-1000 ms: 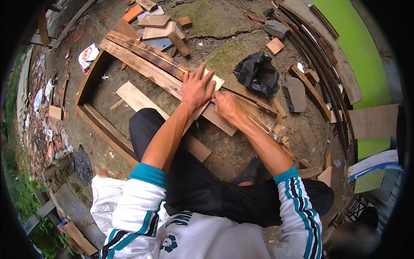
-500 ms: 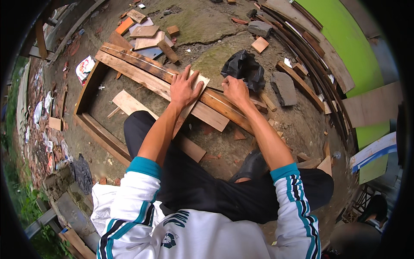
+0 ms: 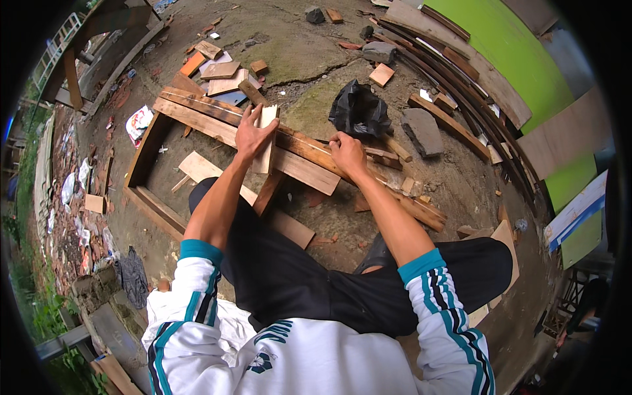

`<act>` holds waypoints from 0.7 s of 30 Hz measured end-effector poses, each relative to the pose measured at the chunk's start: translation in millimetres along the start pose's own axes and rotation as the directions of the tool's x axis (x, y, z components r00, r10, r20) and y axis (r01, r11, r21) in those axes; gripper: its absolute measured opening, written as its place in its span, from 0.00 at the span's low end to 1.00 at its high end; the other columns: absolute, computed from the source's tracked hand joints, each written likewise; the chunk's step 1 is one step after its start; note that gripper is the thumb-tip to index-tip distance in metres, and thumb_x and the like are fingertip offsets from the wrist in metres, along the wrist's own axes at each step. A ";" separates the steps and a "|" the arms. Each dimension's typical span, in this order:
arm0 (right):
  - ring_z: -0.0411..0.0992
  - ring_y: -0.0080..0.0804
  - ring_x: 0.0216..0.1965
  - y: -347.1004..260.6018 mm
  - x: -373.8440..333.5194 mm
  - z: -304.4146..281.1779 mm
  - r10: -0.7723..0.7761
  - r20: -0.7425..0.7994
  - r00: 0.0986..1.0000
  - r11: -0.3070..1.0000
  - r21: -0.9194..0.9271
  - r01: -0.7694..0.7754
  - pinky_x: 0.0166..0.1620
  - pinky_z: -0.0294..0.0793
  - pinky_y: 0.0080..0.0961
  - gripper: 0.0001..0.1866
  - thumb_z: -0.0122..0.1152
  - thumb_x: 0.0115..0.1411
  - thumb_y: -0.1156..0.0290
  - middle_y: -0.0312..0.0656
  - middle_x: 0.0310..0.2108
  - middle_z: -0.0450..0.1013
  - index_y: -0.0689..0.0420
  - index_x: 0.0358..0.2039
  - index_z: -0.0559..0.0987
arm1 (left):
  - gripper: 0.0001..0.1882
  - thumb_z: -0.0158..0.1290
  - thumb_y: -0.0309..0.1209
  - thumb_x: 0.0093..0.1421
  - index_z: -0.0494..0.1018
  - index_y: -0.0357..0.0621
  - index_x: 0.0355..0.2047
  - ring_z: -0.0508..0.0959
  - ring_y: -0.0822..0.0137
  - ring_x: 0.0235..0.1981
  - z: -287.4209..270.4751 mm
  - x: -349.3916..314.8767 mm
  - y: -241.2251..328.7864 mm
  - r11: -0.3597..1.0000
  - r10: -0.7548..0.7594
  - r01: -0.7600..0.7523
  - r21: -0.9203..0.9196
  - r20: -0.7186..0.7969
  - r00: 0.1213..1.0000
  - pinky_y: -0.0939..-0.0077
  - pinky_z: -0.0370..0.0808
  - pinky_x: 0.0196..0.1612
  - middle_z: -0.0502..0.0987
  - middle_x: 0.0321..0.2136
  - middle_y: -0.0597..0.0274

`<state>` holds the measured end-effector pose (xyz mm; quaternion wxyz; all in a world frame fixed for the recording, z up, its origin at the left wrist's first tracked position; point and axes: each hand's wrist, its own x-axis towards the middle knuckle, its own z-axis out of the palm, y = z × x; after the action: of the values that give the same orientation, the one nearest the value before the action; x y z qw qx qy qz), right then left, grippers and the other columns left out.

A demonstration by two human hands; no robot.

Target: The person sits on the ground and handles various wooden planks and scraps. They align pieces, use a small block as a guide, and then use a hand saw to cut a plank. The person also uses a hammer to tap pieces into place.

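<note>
A short pale wooden board (image 3: 266,146) lies crosswise over a long dark beam (image 3: 306,146) and a lighter plank (image 3: 301,172) beside it. My left hand (image 3: 251,137) grips this board near its far end, thumb on the right edge and fingers along the left side. Farther right, my right hand (image 3: 349,155) is closed in a pinch against the beam; what its fingers hold, if anything, is too small to name. Beam and plank rest across a wooden frame (image 3: 141,148), part of which is hidden under them and my leg.
Beyond my right hand sit a black plastic bag (image 3: 357,110) and a grey stone block (image 3: 422,133). Several wood offcuts (image 3: 221,70) are piled at the far left. Long dark strips (image 3: 454,76) and a green panel (image 3: 503,49) lie along the right side.
My left hand has slid left along the beam with the short board, which is now turned more upright in view. My right hand stays pinched at the beam. The whole view has shifted slightly.
</note>
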<state>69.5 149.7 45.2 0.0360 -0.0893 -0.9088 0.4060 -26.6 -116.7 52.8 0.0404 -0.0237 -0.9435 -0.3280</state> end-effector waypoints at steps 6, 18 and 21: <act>0.80 0.51 0.39 -1.0 0.8 0.0 0.044 0.045 0.998 0.999 0.015 -0.044 0.43 0.77 0.42 0.09 0.61 0.61 0.66 0.49 0.33 0.81 0.55 0.39 0.83 | 0.44 0.62 0.59 0.52 0.70 0.53 0.66 0.67 0.47 0.67 -22.8 -44.1 -23.9 0.987 -0.133 0.125 -0.106 -0.078 0.988 0.59 0.65 0.67 0.64 0.68 0.43; 0.80 0.25 0.32 24.5 6.2 1.4 0.114 -0.008 0.993 0.964 0.242 -0.109 0.40 0.77 0.24 0.11 0.60 0.64 0.69 0.39 0.32 0.83 0.61 0.42 0.82 | 0.43 0.60 0.56 0.49 0.70 0.47 0.62 0.67 0.45 0.64 -67.6 -127.5 17.8 0.996 -0.042 0.090 -0.017 0.787 0.616 0.52 0.65 0.65 0.67 0.64 0.41; 0.78 0.29 0.32 25.2 2.9 0.5 0.117 -0.039 0.992 0.951 0.292 -0.101 0.41 0.75 0.28 0.10 0.60 0.62 0.69 0.41 0.30 0.81 0.60 0.41 0.83 | 0.45 0.60 0.57 0.46 0.70 0.47 0.61 0.70 0.44 0.62 -48.3 -155.2 29.0 1.000 0.005 0.000 -0.006 0.839 0.544 0.52 0.69 0.62 0.66 0.63 0.44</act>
<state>69.9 166.4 26.1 0.0517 -0.1443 -0.8320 0.5331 132.8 -126.8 94.2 -0.4147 -0.1792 -0.8473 -0.2793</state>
